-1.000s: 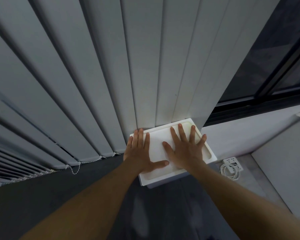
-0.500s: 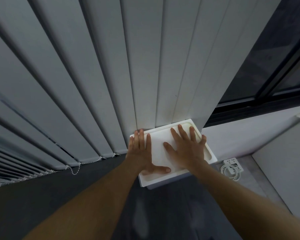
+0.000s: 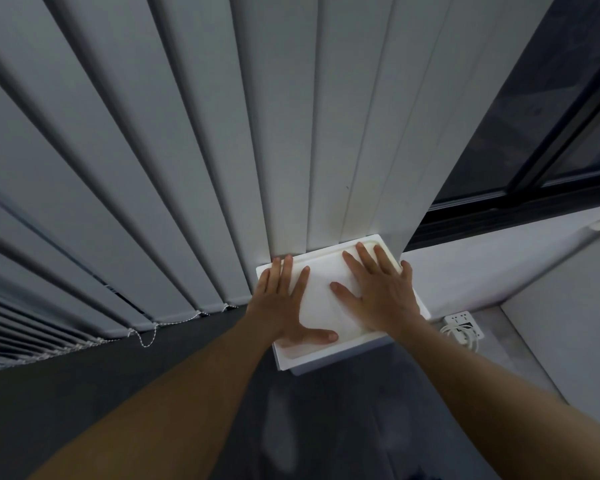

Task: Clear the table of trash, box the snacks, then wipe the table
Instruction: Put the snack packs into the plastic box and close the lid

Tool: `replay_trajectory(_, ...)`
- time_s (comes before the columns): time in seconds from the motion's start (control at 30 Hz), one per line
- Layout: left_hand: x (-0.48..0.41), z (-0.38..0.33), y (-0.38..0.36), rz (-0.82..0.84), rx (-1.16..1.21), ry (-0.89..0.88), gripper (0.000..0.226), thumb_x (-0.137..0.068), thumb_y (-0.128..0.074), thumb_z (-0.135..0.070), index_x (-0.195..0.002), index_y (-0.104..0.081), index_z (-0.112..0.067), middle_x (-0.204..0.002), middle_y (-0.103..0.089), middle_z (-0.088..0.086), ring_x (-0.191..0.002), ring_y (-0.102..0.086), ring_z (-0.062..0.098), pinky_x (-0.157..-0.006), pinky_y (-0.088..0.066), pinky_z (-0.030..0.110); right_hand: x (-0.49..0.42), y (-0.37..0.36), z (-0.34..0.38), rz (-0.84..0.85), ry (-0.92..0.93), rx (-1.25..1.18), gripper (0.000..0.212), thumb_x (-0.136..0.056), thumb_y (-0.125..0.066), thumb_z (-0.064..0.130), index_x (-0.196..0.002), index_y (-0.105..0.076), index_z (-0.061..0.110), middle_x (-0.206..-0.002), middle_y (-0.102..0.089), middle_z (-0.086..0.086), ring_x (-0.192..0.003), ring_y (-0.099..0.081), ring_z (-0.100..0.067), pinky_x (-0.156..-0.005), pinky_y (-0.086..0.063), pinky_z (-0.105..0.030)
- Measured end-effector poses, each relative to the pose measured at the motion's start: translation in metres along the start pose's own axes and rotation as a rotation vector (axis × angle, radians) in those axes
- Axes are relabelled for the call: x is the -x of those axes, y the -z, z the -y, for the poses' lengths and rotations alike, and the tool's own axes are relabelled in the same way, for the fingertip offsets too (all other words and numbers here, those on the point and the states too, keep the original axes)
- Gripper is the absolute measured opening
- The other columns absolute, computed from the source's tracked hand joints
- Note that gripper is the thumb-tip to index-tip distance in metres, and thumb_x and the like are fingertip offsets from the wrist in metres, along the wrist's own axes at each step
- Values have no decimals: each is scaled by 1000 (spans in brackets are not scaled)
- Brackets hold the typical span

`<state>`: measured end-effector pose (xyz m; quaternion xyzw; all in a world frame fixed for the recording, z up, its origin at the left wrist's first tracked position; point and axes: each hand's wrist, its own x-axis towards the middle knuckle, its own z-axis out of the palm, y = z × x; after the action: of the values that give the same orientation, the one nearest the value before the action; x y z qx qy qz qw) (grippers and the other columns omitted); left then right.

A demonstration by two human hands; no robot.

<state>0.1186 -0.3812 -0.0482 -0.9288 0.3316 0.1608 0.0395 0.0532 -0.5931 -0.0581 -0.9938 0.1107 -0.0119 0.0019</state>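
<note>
You're looking at an indoor room, most likely a home or an office; the frame doesn't settle which. Tall vertical blinds (image 3: 187, 161) hang down to a dark floor (image 3: 66, 386), their bottoms linked by a bead chain (image 3: 146, 336). To your right a dark-framed sliding window (image 3: 541, 140) sits above a white wall (image 3: 482, 271), and a white power strip (image 3: 464, 323) with a coiled cord lies below it.
</note>
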Motion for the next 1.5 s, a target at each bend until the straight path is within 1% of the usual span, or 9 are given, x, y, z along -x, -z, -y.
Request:
replay_trajectory(0.1, -1, -1, 0, 6, 1, 28, 135, -58, -32, -104, -154, 24, -28, -160, 36, 6, -149, 28, 34, -117, 14, 60, 1, -4, 9, 35, -61, -29, 81, -86, 0, 79, -153, -15, 37, -165, -11, 6, -152, -12, -26, -113, -11, -67)
replay_trajectory(0.2, -2, -2, -1, 13, 29, 50, 133, -58, -35, -103, -153, 25, -31, -159, 36, 2, -149, 28, 32, -115, 11, 65, 3, -5, 26, 47, -154, -39, 84, -81, 3, 78, -153, -11, 36, -164, -11, 4, -149, -12, -30, -108, -10, -68)
replay_trajectory(0.37, 1, -2, 0, -1, 68, 48, 132, -62, -41, -99, -154, 24, -30, -160, 36, 1, -150, 27, 32, -118, 2, 64, 8, -7, 24, -30, -137, -14, 88, -83, 6, 78, -152, -23, 32, -162, -26, 1, -145, -28, -31, -106, -21, -66)
replay_trajectory(0.47, 2, -2, 0, -14, 87, 41, 131, -62, -41, -99, -154, 24, -31, -160, 35, -1, -150, 26, 32, -119, 3, 64, 7, -9, 23, -37, -131, -31, 88, -82, 2, 82, -152, -23, 33, -162, -26, 2, -146, -27, -30, -108, -19, -66)
replay_trajectory(0.63, -1, -1, -4, -67, 10, 25, 132, -60, -34, -102, -155, 20, -28, -163, 30, 5, -151, 23, 35, -117, 16, 58, 7, -11, 24, -13, -127, -34, 90, -81, -1, 84, -154, -13, 34, -165, -14, 3, -150, -16, -31, -109, -10, -68)
replay_trajectory(0.9, -4, 1, -7, -88, 30, 29, 131, -59, -34, -102, -156, 17, -30, -164, 27, 3, -152, 17, 34, -119, 10, 55, 7, -14, 28, -42, -120, -24, 87, -85, -6, 81, -154, -21, 30, -163, -21, -2, -146, -24, -35, -106, -13, -72)
replay_trajectory(1.17, -4, 1, -9, -92, 36, 33, 129, -59, -33, -101, -155, 19, -31, -164, 26, 1, -153, 14, 33, -120, 9, 56, 8, -15, 27, -40, -127, -20, 86, -85, -6, 82, -155, -16, 32, -164, -16, 0, -147, -21, -34, -108, -9, -71)
replay_trajectory(1.37, -7, 2, -12, -108, 37, 27, 130, -51, -20, -103, -155, 16, -33, -166, 22, 0, -154, 11, 32, -120, 7, 57, 8, -15, 27, -51, -122, -42, 86, -85, -10, 82, -155, -17, 32, -164, -18, -1, -147, -21, -34, -108, -12, -72)
replay_trajectory(1.5, -8, 2, -12, -94, 34, 32, 130, -54, -25, -103, -155, 18, -33, -165, 25, 0, -153, 14, 33, -120, 9, 57, 7, -16, 27, -46, -127, -34, 87, -85, -8, 82, -155, -16, 32, -164, -17, 0, -148, -20, -34, -109, -11, -71)
